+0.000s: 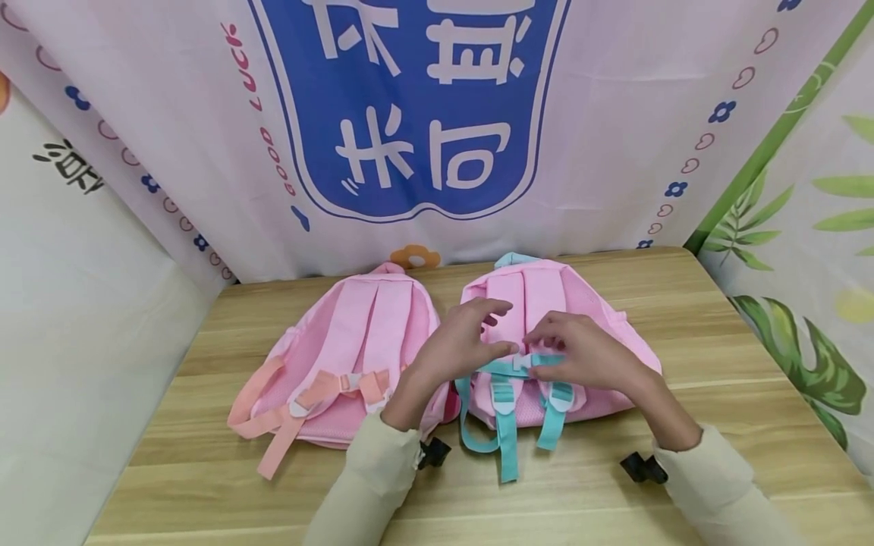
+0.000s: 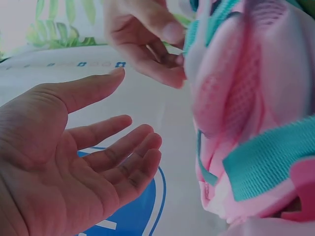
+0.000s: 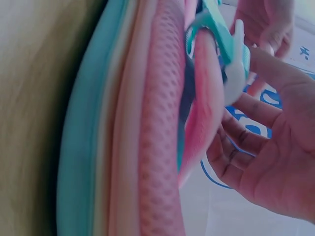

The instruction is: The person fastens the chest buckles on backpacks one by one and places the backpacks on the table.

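A pink backpack with teal straps (image 1: 617,341) lies on the table with its shoulder straps facing up. A teal chest strap (image 1: 501,368) crosses them, joined by a pale buckle (image 1: 522,362). My left hand (image 1: 460,341) hovers over the backpack's left side; the left wrist view shows its fingers spread loosely, holding nothing. At the buckle's right is my right hand (image 1: 583,353), its thumb and fingers apart and loosely bent. In the right wrist view that hand (image 3: 280,132) is close beside the strap hardware (image 3: 236,69); whether it touches is hard to tell.
A second pink backpack (image 1: 321,318) with peach straps lies to the left, its chest strap fastened by a buckle (image 1: 350,383). Both backpacks rest on a wooden table (image 1: 532,516). Printed curtains (image 1: 601,152) hang behind and along both sides.
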A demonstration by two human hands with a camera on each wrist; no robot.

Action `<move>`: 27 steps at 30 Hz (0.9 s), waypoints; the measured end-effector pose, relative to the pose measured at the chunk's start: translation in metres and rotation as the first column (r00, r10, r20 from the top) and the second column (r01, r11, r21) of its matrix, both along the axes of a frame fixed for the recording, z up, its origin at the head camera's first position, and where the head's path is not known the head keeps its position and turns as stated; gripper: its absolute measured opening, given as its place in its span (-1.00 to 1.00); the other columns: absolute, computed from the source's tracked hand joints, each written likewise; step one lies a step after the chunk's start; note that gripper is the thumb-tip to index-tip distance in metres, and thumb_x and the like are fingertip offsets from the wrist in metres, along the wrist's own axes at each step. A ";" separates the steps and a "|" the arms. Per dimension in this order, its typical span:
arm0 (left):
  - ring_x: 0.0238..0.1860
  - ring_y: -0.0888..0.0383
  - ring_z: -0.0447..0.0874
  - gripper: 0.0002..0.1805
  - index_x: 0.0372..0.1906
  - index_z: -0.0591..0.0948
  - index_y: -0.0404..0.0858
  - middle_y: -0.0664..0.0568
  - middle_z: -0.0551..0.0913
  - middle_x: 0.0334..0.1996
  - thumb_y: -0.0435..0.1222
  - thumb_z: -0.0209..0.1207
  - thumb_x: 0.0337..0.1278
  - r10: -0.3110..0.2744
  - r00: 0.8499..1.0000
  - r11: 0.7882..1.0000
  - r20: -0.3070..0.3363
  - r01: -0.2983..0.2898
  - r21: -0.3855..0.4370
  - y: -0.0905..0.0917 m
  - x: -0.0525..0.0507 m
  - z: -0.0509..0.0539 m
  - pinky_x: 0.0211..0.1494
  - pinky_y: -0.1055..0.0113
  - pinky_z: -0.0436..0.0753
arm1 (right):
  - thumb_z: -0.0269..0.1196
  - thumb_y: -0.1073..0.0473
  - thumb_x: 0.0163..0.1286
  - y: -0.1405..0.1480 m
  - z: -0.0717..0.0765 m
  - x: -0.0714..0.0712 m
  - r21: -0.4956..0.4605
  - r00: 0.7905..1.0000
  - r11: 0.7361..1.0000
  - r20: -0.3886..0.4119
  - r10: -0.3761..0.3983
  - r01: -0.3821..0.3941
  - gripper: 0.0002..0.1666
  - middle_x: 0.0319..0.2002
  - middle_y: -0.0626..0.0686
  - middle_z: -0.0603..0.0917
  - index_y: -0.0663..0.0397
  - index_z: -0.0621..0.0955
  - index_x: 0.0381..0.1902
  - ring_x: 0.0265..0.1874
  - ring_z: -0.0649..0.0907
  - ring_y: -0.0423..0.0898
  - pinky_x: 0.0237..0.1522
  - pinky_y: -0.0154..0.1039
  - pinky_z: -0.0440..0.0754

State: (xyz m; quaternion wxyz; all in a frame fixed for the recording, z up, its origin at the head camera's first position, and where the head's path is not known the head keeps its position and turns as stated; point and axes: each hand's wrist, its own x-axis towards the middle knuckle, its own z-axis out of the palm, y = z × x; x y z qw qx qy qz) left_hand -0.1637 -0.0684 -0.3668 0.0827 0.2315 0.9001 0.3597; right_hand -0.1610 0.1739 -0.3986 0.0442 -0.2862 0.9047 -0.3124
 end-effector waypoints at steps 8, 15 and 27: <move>0.28 -0.06 0.70 -0.35 0.46 0.57 -0.27 -0.13 0.68 0.34 -0.22 0.46 0.33 0.001 1.000 1.000 0.016 -0.002 0.021 0.000 -0.002 0.002 0.30 0.00 0.72 | 0.64 0.13 0.20 -0.007 -0.004 0.003 0.035 0.999 0.999 -0.008 -0.034 0.035 -0.73 -0.22 -0.10 0.68 -0.02 0.86 -0.14 -0.26 0.56 -0.15 -0.19 -0.31 0.55; 0.26 -0.07 0.71 -0.36 0.43 0.58 -0.28 -0.15 0.70 0.30 -0.20 0.47 0.31 -0.020 1.000 1.000 0.014 0.020 0.014 0.002 -0.002 -0.001 0.28 0.02 0.74 | 0.60 0.15 0.24 0.001 0.004 0.008 0.091 0.999 0.995 -0.017 -0.043 0.045 -0.77 -0.22 -0.13 0.75 -0.03 0.86 -0.13 -0.26 0.65 -0.21 -0.17 -0.29 0.65; 0.22 -0.01 0.74 -0.37 0.40 0.62 -0.28 -0.13 0.74 0.27 -0.20 0.49 0.30 -0.088 0.996 0.995 -0.007 0.088 -0.042 0.021 0.000 -0.013 0.27 0.21 0.74 | 0.61 0.22 0.23 0.030 0.014 0.013 0.115 0.997 0.991 0.005 -0.075 0.074 -0.69 -0.22 -0.08 0.79 0.08 0.83 -0.06 -0.26 0.66 -0.16 -0.18 -0.31 0.71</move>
